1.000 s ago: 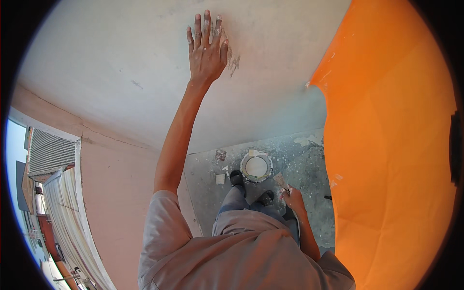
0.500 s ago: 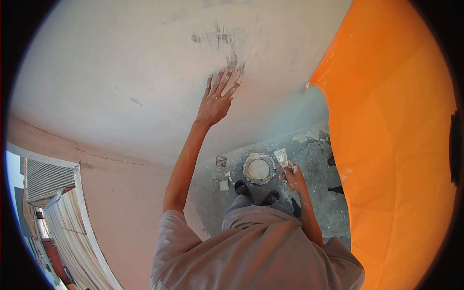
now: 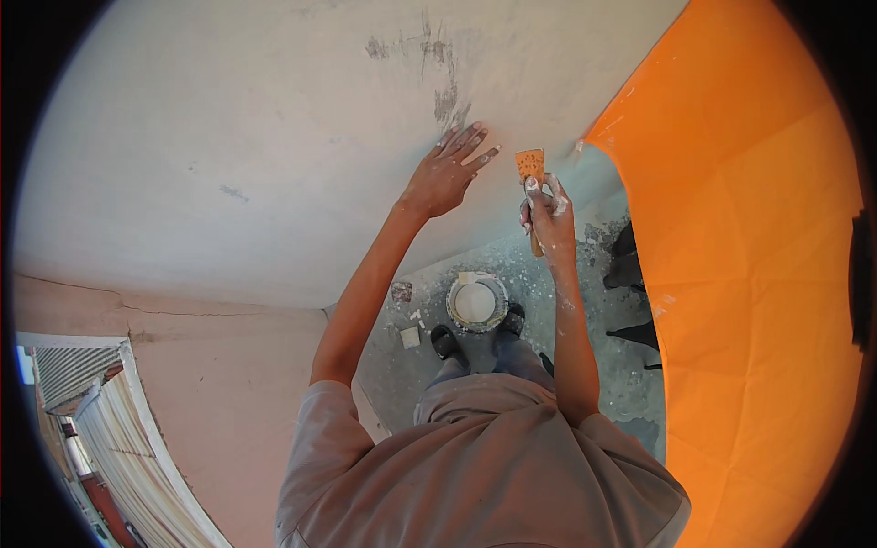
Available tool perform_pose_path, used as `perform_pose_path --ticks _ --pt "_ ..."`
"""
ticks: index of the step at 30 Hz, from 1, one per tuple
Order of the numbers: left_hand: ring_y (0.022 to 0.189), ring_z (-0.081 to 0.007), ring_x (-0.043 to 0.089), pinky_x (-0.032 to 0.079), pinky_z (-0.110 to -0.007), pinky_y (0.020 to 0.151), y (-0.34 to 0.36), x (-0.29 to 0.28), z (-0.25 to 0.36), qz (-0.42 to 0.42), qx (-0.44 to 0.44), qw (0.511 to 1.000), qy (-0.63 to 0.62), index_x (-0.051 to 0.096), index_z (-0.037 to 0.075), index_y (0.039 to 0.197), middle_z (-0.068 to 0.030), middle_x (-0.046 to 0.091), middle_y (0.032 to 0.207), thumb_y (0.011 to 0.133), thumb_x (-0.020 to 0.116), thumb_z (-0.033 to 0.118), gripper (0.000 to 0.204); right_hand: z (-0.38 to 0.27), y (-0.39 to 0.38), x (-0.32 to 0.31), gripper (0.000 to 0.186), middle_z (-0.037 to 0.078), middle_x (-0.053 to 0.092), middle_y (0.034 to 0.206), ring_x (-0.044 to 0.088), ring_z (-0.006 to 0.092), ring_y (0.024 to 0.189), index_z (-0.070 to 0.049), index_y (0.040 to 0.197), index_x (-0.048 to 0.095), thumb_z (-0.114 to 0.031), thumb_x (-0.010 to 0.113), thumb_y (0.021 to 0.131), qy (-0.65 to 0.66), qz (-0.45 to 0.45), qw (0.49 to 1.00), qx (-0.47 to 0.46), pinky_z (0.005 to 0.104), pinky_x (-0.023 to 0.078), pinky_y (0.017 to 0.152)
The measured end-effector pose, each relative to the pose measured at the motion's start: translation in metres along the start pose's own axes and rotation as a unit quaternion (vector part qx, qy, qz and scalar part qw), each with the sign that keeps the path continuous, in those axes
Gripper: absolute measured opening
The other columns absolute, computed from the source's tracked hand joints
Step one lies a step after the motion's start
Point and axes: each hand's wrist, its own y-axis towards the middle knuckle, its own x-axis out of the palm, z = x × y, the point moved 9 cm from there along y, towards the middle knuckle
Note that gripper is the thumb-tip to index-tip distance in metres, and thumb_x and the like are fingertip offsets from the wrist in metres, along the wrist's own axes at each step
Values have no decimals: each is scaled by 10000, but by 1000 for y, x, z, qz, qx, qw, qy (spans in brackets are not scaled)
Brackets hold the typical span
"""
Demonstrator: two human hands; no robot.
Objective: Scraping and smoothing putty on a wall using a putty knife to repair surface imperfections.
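Gripped scraper — in right hand, left hand at wall

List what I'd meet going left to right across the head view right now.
Pleated cream sheet → spread left hand → scraper held by the right hand → big orange sheet.

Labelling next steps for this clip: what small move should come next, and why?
Probably raise the scraper toward the dark marks on the wall: the right hand holds it blade up, below and to the right of them, while the left hand is open near their lower end.
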Motion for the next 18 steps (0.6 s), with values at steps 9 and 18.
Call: perform_pose_path --ticks 9,18 --pt "1132 -178 636 517 -378 963 -67 35 10 262 -365 501 -739 596 68 1319 -71 673 1219 1080 518 386 406 28 48 63 240 46 635 732 518 72 608 -38 1028 588 -272 555 1067 -110 -132 984 -51 276 431 551" --pt "834 -35 568 516 -260 825 -59 81 10 419 -424 417 -686 640 95 1118 49 649 981 1073 556 330 253 26 83 87 260 260 670 795 684 435 751 52 1107 598 -189 532 1035 -271 -202 936 -96 459 510 657"
